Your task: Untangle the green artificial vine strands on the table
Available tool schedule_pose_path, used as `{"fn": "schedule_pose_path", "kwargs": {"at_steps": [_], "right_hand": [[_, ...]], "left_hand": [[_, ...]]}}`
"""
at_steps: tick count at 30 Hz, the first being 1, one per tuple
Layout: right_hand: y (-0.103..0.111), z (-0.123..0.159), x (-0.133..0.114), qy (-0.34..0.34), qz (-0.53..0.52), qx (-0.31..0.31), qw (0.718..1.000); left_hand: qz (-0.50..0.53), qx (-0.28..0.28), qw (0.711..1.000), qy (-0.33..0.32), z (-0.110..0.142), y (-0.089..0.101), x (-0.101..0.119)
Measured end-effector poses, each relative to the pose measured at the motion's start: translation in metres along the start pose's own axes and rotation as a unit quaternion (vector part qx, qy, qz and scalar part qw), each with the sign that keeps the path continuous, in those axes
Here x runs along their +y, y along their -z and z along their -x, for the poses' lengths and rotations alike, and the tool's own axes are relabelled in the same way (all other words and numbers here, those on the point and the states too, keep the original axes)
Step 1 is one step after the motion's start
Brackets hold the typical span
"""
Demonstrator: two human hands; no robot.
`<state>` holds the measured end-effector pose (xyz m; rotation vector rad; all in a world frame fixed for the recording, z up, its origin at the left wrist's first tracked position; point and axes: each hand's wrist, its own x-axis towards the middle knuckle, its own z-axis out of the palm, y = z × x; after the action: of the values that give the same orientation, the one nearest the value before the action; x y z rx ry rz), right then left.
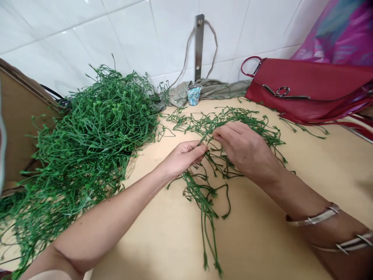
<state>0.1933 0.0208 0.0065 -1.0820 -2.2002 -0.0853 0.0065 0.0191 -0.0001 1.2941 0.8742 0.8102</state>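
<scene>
- You have a loose bunch of green artificial vine strands spread across the middle of the frame on the tan tabletop, its long axis running from upper middle down toward the bottom edge.
- Your left hand lies at the bunch's left edge, with its fingers closed together and pinching a thin stem near their tips.
- Your right hand sits over the bunch's upper part, with its fingers curved downward, barely parted, and resting on the strands; you cannot tell from this view whether they grip one.
- Your hands are near each other but apart, with strands running between them.
- Metal bangles circle your right forearm, toward the lower right.
- At left, a much larger heap of green strands lies beside brown cardboard.
- Along the top, a small clear cup of blue-and-white bits stands against grey cloth, with a red handbag to its right, near a white tiled wall.
</scene>
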Motion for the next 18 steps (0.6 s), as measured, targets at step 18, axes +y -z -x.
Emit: {"fn": "schedule_pose_path", "kwargs": {"at_steps": [18], "right_hand": [[0.015,-0.002,-0.006,-0.133,-0.192,-0.008,0.972]], "left_hand": [[-0.027,-0.038,0.998,-0.047,0.006,0.004,0.001]]}}
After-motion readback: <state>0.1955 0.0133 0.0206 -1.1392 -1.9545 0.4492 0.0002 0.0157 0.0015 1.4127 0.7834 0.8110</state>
